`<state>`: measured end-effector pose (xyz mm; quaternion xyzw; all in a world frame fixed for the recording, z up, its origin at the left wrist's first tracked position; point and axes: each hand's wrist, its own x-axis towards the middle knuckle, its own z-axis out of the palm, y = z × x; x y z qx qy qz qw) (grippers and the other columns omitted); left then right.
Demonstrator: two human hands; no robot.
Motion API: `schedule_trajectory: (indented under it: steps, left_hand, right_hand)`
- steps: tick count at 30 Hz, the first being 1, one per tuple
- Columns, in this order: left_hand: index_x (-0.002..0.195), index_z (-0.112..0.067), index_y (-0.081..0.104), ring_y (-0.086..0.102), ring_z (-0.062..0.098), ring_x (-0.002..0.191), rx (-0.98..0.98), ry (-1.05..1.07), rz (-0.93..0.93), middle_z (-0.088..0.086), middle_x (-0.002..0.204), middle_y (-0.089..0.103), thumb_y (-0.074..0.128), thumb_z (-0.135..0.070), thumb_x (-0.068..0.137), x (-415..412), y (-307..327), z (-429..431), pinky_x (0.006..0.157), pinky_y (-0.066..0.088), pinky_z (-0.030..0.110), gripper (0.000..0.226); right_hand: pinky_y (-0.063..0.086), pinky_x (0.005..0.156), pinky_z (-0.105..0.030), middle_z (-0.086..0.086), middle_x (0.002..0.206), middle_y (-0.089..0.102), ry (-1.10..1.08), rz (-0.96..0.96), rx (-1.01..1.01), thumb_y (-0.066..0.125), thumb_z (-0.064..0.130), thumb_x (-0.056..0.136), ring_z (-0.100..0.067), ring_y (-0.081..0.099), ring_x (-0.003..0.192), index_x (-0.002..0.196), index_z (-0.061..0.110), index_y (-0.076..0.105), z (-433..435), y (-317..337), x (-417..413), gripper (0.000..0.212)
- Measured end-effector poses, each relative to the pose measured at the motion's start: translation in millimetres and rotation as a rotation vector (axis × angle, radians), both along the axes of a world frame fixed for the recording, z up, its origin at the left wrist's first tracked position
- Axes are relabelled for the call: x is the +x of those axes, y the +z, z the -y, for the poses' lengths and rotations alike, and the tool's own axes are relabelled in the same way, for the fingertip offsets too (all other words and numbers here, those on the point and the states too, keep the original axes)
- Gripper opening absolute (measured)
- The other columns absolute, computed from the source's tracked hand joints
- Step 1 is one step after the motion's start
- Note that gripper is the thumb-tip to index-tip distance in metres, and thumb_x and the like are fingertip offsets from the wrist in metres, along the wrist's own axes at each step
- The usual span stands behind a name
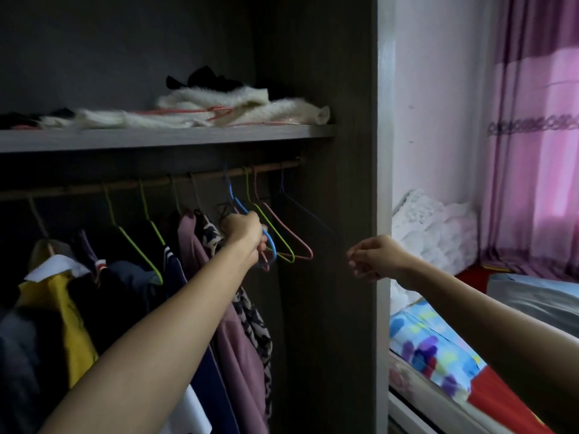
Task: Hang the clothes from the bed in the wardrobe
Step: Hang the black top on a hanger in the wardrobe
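L hand (242, 231) is up near the right end of the rail (78, 187), fingers clenched round the blue hanger (237, 202) just below its neck. The hook looks to be on the rail, so prob not lifted off yet. R hand (374, 258) sits lower & further right, level w/ the front edge of the wardrobe (338, 308), fingers curled in. It's right at the low tip of the dark hanger (307, 211), but it's too dim to tell if it pinches that tip or nothing.

Key relation: the bare hangers hang crosswise to the rail. Their long axis runs from the wardrobe's back out toward the person, front tips dropping to the right. Blue one is leftmost of the bare four, then green hanger (292, 256), pink hanger (310, 253) & the dark one toward the rail's right end. Hung clothes (238, 339) crowd the rail left of the L hand.

Clothes to hang: none in either hand. The bed (432, 346) is off to the right, past the wardrobe's side wall, so R hand is nearer the bed & L is nearer the rail. A white lacy heap (423, 220) lies at the bed's far end by the wall; can't tell if it's clothing or bedding.

Judging by this, the step = fetch a bare hanger. Next prob needs the hook lifted up & off, then drawn out along its long axis toward the person, w/o snagging the green one beside it.
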<state>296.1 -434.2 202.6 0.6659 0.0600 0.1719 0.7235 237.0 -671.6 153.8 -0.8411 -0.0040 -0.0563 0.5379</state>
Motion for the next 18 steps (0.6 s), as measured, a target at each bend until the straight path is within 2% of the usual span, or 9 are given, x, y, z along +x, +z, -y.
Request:
schedule_trajectory:
  steps: [4,9,12,16,18]
  left_hand:
    - [0.076,-0.007,0.050,0.030,0.006,0.024,0.041,-0.074,-0.085,0.008,0.058,0.048,0.040,-0.008,0.096,-61,-46,26,0.030,0.022,0.014,0.022]
    - [0.094,-0.008,0.057,0.046,0.012,0.045,0.166,-0.181,-0.250,0.004,0.060,0.056,0.043,-0.017,0.099,-120,-119,60,0.037,0.035,0.021,0.017]
    - [0.096,-0.006,0.055,0.041,0.010,0.038,0.181,-0.267,-0.329,0.005,0.059,0.054,0.041,-0.016,0.100,-144,-159,90,0.037,0.033,0.020,0.018]
    - [0.083,-0.008,0.053,0.040,0.015,0.043,0.209,-0.355,-0.472,0.007,0.058,0.052,0.041,-0.011,0.097,-155,-199,134,0.038,0.031,0.018,0.018]
    - [0.077,-0.010,0.051,0.039,0.015,0.040,0.196,-0.422,-0.539,0.006,0.054,0.050,0.041,-0.012,0.093,-156,-214,159,0.040,0.029,0.016,0.020]
  right_hand:
    - [0.049,0.050,-0.021,-0.010,0.077,0.067,-0.049,0.024,0.006,0.057,0.014,0.096,-0.016,0.066,0.064,0.095,0.006,0.068,17,-12,-25,0.014]
    - [0.048,0.053,-0.021,-0.011,0.088,0.071,-0.144,-0.007,0.050,0.054,0.017,0.098,-0.023,0.070,0.078,0.097,0.007,0.069,52,-53,-55,0.019]
    - [0.045,0.051,-0.020,-0.008,0.085,0.072,-0.199,-0.090,0.105,0.055,0.015,0.096,-0.018,0.068,0.068,0.095,0.007,0.069,84,-85,-72,0.016]
    - [0.042,0.053,-0.020,-0.007,0.081,0.070,-0.313,-0.172,0.163,0.055,0.014,0.095,-0.010,0.066,0.056,0.087,0.011,0.066,141,-124,-98,0.013]
    - [0.042,0.055,-0.021,-0.006,0.080,0.069,-0.382,-0.203,0.187,0.057,0.017,0.095,-0.010,0.066,0.055,0.090,0.012,0.065,174,-139,-114,0.011]
